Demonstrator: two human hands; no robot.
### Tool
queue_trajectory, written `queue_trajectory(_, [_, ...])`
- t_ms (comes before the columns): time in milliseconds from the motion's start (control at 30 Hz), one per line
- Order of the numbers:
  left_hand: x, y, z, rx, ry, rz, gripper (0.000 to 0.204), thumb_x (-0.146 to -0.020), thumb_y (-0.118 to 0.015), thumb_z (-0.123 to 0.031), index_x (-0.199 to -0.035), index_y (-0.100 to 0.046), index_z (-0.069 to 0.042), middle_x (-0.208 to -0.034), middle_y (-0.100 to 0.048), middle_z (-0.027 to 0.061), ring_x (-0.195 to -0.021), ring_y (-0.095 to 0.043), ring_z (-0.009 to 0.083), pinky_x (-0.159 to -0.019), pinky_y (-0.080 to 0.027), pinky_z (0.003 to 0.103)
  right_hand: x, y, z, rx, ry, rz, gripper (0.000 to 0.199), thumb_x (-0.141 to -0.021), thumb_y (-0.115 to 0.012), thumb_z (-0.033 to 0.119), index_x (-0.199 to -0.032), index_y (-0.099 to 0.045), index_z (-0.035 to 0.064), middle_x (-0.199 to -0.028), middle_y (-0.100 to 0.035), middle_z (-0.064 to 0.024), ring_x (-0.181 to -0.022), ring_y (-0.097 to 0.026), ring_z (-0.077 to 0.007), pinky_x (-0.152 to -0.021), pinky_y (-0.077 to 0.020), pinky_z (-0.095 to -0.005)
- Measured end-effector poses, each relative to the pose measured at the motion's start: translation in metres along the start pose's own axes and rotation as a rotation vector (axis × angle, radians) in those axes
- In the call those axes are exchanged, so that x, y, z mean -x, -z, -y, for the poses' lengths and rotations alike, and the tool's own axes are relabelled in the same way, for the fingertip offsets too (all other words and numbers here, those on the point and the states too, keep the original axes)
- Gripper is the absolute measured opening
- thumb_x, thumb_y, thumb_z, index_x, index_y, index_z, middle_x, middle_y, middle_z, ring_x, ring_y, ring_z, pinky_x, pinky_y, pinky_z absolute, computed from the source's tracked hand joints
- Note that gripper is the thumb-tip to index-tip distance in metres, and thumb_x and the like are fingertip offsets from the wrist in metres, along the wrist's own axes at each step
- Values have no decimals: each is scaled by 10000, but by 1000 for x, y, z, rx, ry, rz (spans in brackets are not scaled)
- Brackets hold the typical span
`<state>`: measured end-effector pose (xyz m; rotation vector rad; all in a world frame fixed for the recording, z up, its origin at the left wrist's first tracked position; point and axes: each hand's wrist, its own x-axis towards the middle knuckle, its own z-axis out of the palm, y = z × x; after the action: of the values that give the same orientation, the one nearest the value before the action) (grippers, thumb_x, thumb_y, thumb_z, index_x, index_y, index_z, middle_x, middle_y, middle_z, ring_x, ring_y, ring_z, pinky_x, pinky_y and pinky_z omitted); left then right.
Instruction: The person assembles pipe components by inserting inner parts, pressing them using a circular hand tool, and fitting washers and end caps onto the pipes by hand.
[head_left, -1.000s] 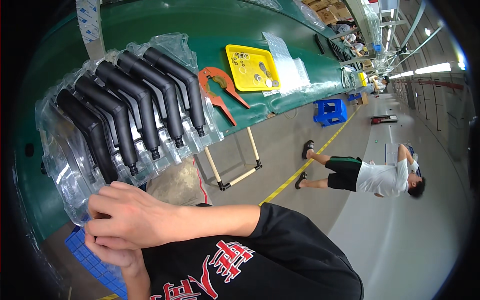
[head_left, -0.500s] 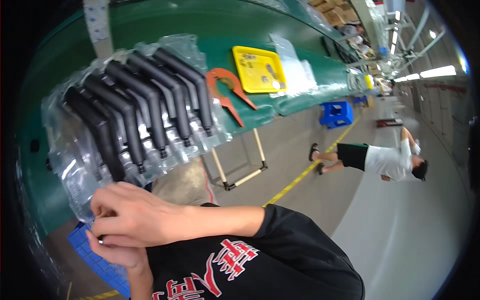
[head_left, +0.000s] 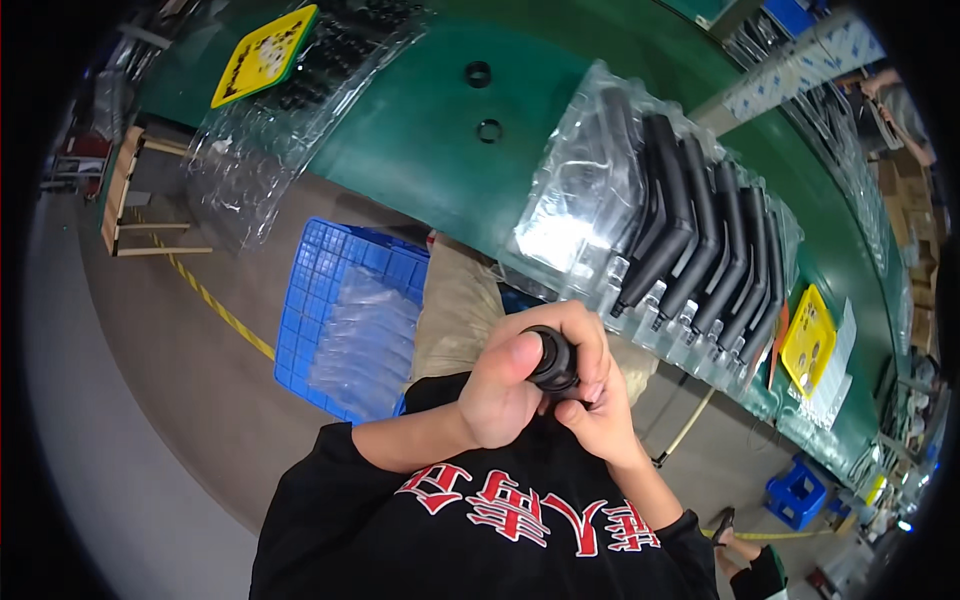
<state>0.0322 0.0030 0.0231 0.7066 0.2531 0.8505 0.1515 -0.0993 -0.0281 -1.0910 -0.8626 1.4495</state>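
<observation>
My left hand [head_left: 495, 398] and my right hand [head_left: 606, 418] are together in front of my chest, both closed on a black cylindrical part [head_left: 556, 362] with a stepped, rounded end. My left thumb presses against its end and the fingers curl over its top. My right fingers and thumb grip it from the other side. Its lower portion is hidden by the hands. Just beyond, on the green table [head_left: 400, 150], a clear plastic blister tray [head_left: 570, 190] holds several black bent tubes [head_left: 672, 245] with narrow tips.
Two black rings [head_left: 478, 74] lie on the table. A yellow tray of small parts [head_left: 265, 55] stands far left beside clear plastic sheeting; another yellow tray [head_left: 808, 340] is at right. A blue crate [head_left: 300, 330] with clear blister trays sits below the table edge. A blue stool [head_left: 796, 494] stands lower right.
My view has swung left, bringing the rings, the crate and the far-left yellow tray into sight. The hands stay together; the black part between them now shows.
</observation>
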Motion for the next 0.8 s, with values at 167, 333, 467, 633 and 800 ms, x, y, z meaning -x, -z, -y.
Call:
queue_trajectory(167, [-2, 18, -9, 68, 51, -2, 476, -931, -383, -472, -817, -538, -37, -734, -573, 114, -635, -509, 190, -654, -430, 311, -11, -20, 2, -337, -97, -10, 445, -884, -775, 234, -1168, -497, 34, -993, -566, -54, -740, -594, -174, -671, -504, -267])
queue_trajectory(333, [-1, 29, -5, 139, 4, 6, 472, -921, -411, -479, -840, -546, -34, -741, -575, 112, -654, -531, 186, -661, -441, 296, -15, -24, -7, -222, -65, -57, 495, -919, -726, 371, -1163, -487, 12, -868, -572, -62, -664, -581, -181, -570, -475, -249])
queue_trajectory(467, [-2, 29, -4, 129, -3, 38, 378, -903, -519, -410, -850, -555, -38, -760, -591, 111, -683, -553, 179, -683, -457, 286, -20, -9, -21, -499, -143, 156, 562, -942, -665, 448, -1195, -479, -18, -787, -569, -82, -654, -577, -183, -550, -466, -246])
queue_trajectory(633, [-4, 29, -6, -77, -39, 32, 204, -867, -646, -233, -864, -567, -44, -797, -617, 103, -722, -579, 159, -707, -471, 270, -27, -8, -15, -713, -206, 231, 688, -955, -594, 540, -1258, -460, -63, -734, -582, -127, -634, -576, -194, -545, -463, -257])
queue_trajectory(800, [3, 35, -1, -339, -27, -122, 128, -827, -691, -51, -887, -578, -48, -824, -635, 82, -736, -586, 138, -714, -472, 256, -30, -9, -4, -576, -396, 143, 633, -965, -623, 438, -1313, -464, -66, -806, -622, -146, -677, -590, -199, -609, -480, -271])
